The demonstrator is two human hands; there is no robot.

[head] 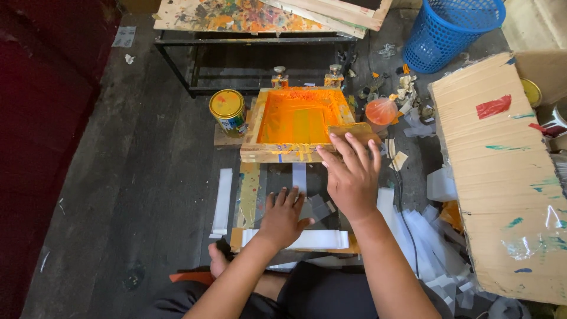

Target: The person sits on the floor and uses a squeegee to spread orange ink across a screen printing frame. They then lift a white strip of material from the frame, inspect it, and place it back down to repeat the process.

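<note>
Left hand lies flat, fingers spread, on grey sheets on the floor; right hand rests open-fingered on the near rim of the orange-inked wooden screen frame just ahead. Frame looks stiff, light, ink-slick; grip bare wood. Paint tin left, cardboard crowds right

This is a small, makeshift screen-printing workshop set up on a dark plank floor. A wooden-framed printing screen flooded with orange ink lies there, with 1 yellow-lidded paint tin just beside it. A paint-spattered board rests on a black metal rack. White paper strips litter the ground near a paint-smeared cardboard sheet and a blue plastic basket.
</note>
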